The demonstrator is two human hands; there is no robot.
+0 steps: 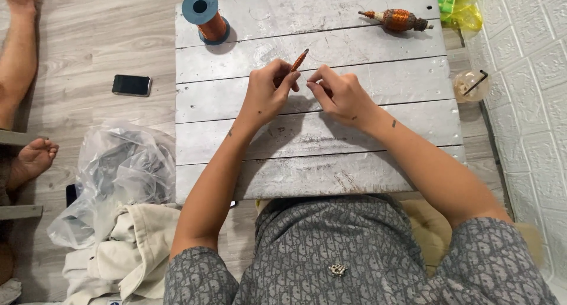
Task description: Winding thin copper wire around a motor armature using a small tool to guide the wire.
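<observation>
Over the middle of a grey plank worktop [378, 133], the left hand [266, 95] is closed around a slim spindle wound with copper wire [298, 61], whose tip sticks up and away past the fingers. The right hand [339, 92] sits just beside it, fingertips pinched together near the spindle's lower end; whether they nip a strand of wire is too fine to tell. At the far left corner of the worktop stands a blue-capped spool of copper wire [207, 15], upright. Near the far right edge lies a thicker copper-wound coil [398, 19] on its side, well apart from the hands. A yellow-green plastic bag [460, 6] lies off the right corner, and a clear cup with a black straw [469, 85] stands on the floor beside the worktop. On the wooden floor to the left lie a dark phone [132, 85], a crumpled clear plastic bag [118, 169] and beige cloth [127, 252].
</observation>
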